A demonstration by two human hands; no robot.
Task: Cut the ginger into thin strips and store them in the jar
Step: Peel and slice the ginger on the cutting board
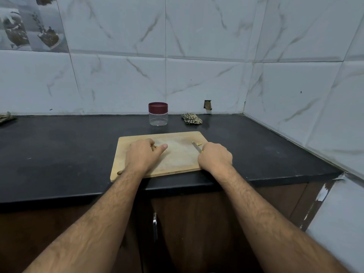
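Cutting looks barely begun: the left hand curls over the ginger on the board near the counter's front edge, the right hand grips the knife, and the jar stands capped, empty, near the counter's back edge.

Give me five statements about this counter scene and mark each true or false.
1. The jar has its lid on. True.
2. The right hand grips a knife. True.
3. The jar stands on the board. False: it stands on the counter behind the board.
4. The left hand is lifted clear of the board. False: it rests on the board, over a piece of ginger.
5. A crumpled cloth lies right of the jar. True.
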